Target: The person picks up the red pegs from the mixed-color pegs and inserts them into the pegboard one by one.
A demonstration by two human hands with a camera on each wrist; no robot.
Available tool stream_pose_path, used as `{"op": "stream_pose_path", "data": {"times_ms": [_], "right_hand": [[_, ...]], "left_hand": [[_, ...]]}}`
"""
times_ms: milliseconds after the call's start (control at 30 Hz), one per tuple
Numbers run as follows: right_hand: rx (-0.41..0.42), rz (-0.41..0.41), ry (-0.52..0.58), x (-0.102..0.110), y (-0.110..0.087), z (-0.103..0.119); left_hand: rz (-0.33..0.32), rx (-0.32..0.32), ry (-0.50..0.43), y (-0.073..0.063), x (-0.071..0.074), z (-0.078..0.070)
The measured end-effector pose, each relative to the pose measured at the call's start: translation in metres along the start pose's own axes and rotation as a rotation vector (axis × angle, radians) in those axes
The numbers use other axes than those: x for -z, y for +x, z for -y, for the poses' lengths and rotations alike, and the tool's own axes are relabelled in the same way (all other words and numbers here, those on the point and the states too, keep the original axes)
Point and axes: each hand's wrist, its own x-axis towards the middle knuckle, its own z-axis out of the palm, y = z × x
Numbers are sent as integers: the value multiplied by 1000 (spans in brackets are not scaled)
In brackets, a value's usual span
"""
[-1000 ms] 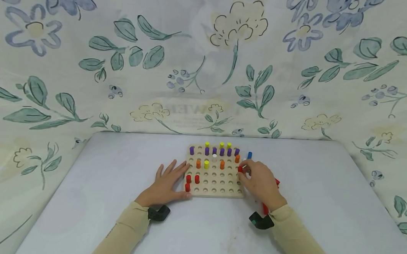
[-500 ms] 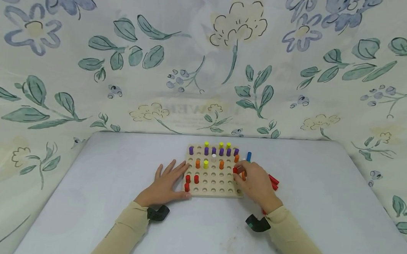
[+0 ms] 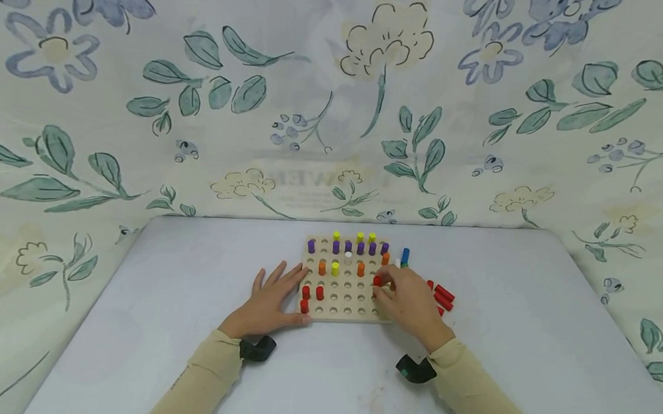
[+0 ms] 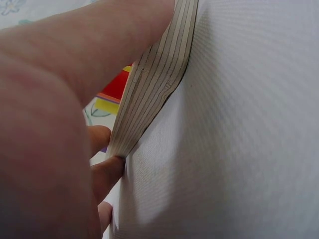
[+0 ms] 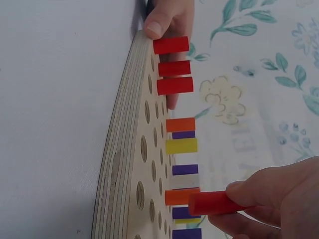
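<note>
A wooden pegboard (image 3: 350,320) with rows of round holes lies on the table. My left hand (image 3: 267,303) has its fingers spread against the board's left edge, the thumb at the near left corner. In the right wrist view, the thumb and fingers of my right hand (image 5: 276,199) pinch a red peg (image 5: 214,202), held above the right part of the board. Three red pegs stand in holes at the near left, one being this red peg (image 3: 319,293). Farther back stand an orange peg (image 3: 322,268), a yellow peg (image 3: 336,269), a white peg (image 3: 348,257) and several purple pegs.
Right of the board lie several loose red pegs (image 3: 443,297), partly hidden by my right hand. A loose blue peg (image 3: 405,256) lies by the far right corner. Behind the white table (image 3: 194,243) hangs a floral cloth (image 3: 314,106).
My right hand has moved left over the board with the red peg, uncovering more loose red pegs at its right. The left hand stays at the board's edge.
</note>
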Motion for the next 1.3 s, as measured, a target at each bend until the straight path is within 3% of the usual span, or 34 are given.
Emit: {"op": "stream_pose_path", "data": {"times_ms": [233, 467, 1300], "right_hand": [[56, -24, -16, -5, -1, 3], [52, -4, 20, -10, -5, 7], [156, -20, 39, -22, -5, 25]], "left_hand": [[3, -3, -2, -1, 1, 1], [12, -11, 1, -1, 2, 0], [12, 23, 16, -1, 2, -3]]}}
